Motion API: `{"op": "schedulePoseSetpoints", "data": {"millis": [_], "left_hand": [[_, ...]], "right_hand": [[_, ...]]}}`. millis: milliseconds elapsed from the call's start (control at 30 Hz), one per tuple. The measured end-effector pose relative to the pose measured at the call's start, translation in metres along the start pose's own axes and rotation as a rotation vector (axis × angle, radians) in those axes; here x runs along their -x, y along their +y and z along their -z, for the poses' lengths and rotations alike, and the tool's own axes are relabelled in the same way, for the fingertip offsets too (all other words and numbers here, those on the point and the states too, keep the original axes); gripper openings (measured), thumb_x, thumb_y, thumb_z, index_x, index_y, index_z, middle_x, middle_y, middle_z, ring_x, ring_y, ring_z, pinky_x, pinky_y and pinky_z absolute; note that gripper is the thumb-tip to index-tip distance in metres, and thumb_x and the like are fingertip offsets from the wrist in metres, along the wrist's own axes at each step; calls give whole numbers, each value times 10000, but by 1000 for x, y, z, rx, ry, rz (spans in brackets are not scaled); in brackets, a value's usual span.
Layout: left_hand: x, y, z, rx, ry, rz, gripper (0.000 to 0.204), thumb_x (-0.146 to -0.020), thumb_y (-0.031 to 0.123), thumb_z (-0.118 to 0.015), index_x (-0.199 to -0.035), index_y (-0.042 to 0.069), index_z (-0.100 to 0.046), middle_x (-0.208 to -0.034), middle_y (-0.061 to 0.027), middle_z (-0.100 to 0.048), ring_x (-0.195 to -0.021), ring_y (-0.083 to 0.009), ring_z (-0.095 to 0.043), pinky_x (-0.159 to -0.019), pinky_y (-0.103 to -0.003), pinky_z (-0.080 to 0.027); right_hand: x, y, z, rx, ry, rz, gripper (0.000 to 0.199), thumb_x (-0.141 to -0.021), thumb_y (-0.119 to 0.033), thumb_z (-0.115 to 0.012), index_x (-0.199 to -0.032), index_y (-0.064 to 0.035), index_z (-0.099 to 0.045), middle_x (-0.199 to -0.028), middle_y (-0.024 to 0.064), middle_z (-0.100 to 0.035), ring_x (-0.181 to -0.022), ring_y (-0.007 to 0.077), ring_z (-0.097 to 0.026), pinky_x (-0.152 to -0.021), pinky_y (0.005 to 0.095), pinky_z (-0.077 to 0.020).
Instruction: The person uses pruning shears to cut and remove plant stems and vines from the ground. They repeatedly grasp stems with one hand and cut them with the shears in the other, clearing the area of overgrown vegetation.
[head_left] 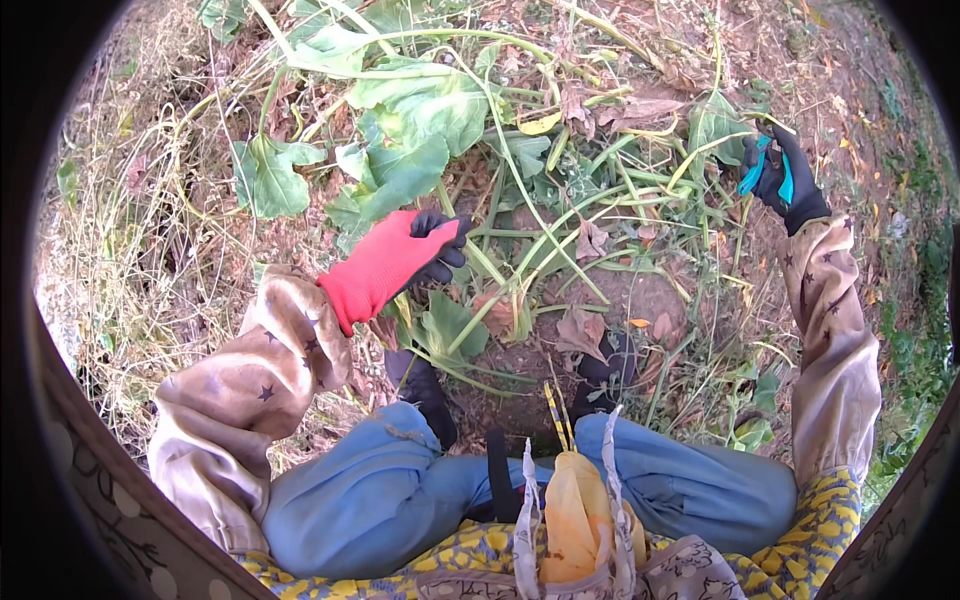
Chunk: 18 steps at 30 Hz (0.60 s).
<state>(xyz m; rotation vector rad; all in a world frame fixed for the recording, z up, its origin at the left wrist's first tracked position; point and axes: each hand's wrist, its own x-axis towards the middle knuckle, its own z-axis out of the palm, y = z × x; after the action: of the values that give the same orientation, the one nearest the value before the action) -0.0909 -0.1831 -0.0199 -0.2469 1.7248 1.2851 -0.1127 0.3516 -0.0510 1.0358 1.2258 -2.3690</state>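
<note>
Dry, littered ground [842, 85] spreads from the far side down to the person's dark shoes [427, 398]. Across its middle lies a tangle of green vines [575, 213], right in front of the person, with a broad leaf [440, 108] on its far left. At the near side are bent legs in blue trousers [345, 490], with a yellow bundle [572, 505] between them. The left hand [405, 252], in a red and black glove, has its fingers curled over the left part of the vines; I cannot tell whether it grips a stem. Farther right, the right hand [803, 192], black-gloved, is closed around a teal-handled tool [752, 172] beside the vines' right edge. A small yellow leaf [541, 124] lies on the far part
</note>
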Motion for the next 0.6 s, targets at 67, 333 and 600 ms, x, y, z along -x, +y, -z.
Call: {"op": "schedulePoseSetpoints", "data": {"millis": [67, 333, 600], "left_hand": [[4, -4, -3, -42, 42, -22, 389, -965, 353, -635, -977, -36, -631, -822, -88, -678, -709, -170, -684, -659, -278, -563], [30, 10, -26, -1004, -78, -37, 479, -854, 536, -667, -937, 64, -674, -800, -141, -683, -750, -319, -670, -702, -403, -517], [35, -19, -34, -797, -321, -98, 373, -850, 429, -703, -991, 84, -673, -805, -118, -664, -724, -270, -631, -688, -370, -494]], "right_hand": [[24, 11, -19, 185, -286, -131, 464, -1007, -464, -473, -1104, -29, -600, -822, 66, -616, -712, 206, -617, -685, 388, -528], [81, 79, -88, 1061, -537, -436, 597, -977, -567, -488, -1183, -18, -596, -899, 95, -648, -823, 186, -660, -739, 321, -547], [44, 132, -92, 1216, -710, -530, 725, -900, -698, -505, -1090, -4, -595, -871, 117, -656, -776, 193, -680, -712, 336, -565]]}}
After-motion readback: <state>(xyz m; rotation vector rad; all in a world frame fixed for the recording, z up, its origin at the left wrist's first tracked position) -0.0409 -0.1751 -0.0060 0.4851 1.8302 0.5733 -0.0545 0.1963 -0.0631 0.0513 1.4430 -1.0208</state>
